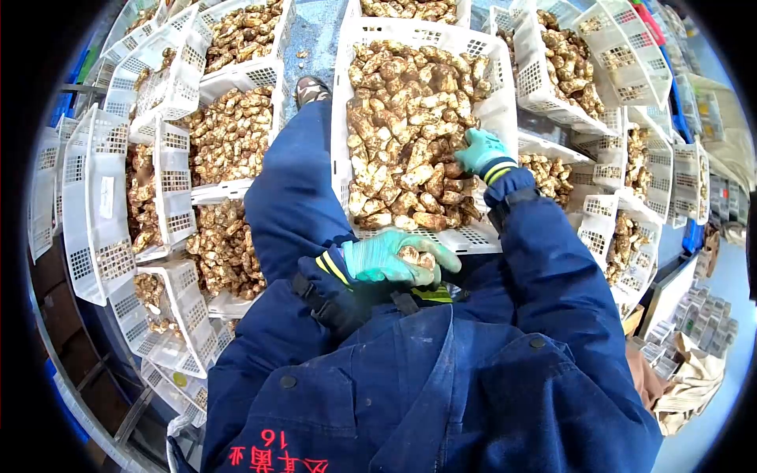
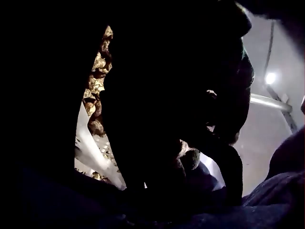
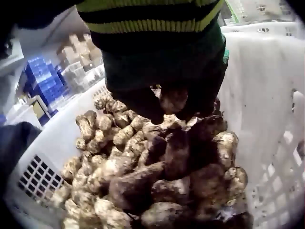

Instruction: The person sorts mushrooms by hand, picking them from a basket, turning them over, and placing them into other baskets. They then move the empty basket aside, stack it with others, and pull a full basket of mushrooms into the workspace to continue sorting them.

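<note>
A white plastic crate [image 1: 341, 158] full of stubby brown-and-cream mushrooms [image 1: 402, 118] stands between the person's legs. Below its near edge, the gloved left hand [image 1: 378, 258] holds a small handful of mushrooms [image 1: 409, 254] against its palm, thumb curled over them. At the crate's right side the gloved right hand [image 1: 481, 151] reaches down onto the pile. In the right wrist view its dark fingers [image 3: 143, 102] pinch a mushroom [image 3: 172, 99] just above the others. The left wrist view is mostly black, with a mushroom [image 2: 191, 159] showing below the hand.
More white crates [image 1: 102, 197] filled with mushrooms are stacked at the left. Others [image 1: 536, 87] stand close along the right. Another crate [image 1: 465, 14] sits beyond the middle one. Blue containers [image 3: 45, 78] and clear boxes [image 1: 690, 323] are farther off to the right.
</note>
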### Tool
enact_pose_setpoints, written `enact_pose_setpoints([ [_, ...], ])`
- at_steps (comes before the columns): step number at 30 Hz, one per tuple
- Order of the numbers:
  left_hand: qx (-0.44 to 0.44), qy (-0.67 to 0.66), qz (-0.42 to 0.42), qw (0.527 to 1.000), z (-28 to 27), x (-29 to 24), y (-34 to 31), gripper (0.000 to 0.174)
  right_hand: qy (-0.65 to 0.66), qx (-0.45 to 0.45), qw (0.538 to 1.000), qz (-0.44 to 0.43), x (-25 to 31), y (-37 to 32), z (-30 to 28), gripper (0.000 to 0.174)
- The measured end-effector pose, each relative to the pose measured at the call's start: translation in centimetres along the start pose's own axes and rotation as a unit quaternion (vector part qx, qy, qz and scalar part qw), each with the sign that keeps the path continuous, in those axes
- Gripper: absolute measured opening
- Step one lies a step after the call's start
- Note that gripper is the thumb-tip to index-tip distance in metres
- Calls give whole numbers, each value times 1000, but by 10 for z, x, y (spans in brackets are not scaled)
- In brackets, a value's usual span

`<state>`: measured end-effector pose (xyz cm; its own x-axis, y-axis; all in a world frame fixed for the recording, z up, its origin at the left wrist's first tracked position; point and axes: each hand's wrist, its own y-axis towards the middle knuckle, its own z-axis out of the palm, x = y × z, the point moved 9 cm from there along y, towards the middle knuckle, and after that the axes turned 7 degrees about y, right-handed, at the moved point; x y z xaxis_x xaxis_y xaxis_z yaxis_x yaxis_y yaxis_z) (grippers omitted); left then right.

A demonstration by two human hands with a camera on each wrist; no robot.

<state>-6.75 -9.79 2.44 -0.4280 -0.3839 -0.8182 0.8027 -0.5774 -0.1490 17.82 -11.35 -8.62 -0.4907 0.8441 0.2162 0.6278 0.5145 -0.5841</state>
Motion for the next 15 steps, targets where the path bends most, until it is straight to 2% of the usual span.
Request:
enact_pose_setpoints([
  [2, -19, 4, 11, 1000, -3, 13, 4, 47, 6, -51, 995, -88, 28, -22, -7, 50],
  [4, -30, -77, -5, 997, -7, 18, 7, 44, 17, -23, 977, -210, 72, -51, 0, 44],
  [5, -33, -62, -49, 996, -10, 15, 7, 44, 15, -11, 967, -253, 85, -53, 13, 42],
  [6, -63, -65, -32, 995, -16, 16, 5, 47, 13, 2, 954, -300, 95, -53, 32, 40],
  [7, -86, -109, 20, 990, -22, 10, 6, 48, -53, 15, 961, -271, 90, -43, 58, 41],
  [8, -109, -153, 73, 979, -27, -1, 5, 50, -74, 81, 964, -243, 92, -36, 74, 48],
  [9, -180, -104, 92, 974, -39, -9, -2, 47, -88, 45, 966, -241, 93, -37, 74, 49],
  [10, -184, -226, 116, 950, -47, -9, -2, 48, -101, 8, 967, -235, 98, -45, 66, 51],
  [11, -185, -343, 142, 910, -56, -11, -3, 51, -100, 21, 970, -222, 92, -35, 76, 53],
  [13, -200, -421, 205, 861, -65, -20, -9, 68, -105, 36, 974, -196, 86, -28, 81, 43],
  [14, -168, -445, 223, 851, -66, -24, -10, 79, -105, 60, 977, -173, 86, -20, 87, 38],
  [15, -172, -450, 229, 846, -69, -22, -11, 82, -103, 63, 978, -171, 87, -19, 93, 34],
])
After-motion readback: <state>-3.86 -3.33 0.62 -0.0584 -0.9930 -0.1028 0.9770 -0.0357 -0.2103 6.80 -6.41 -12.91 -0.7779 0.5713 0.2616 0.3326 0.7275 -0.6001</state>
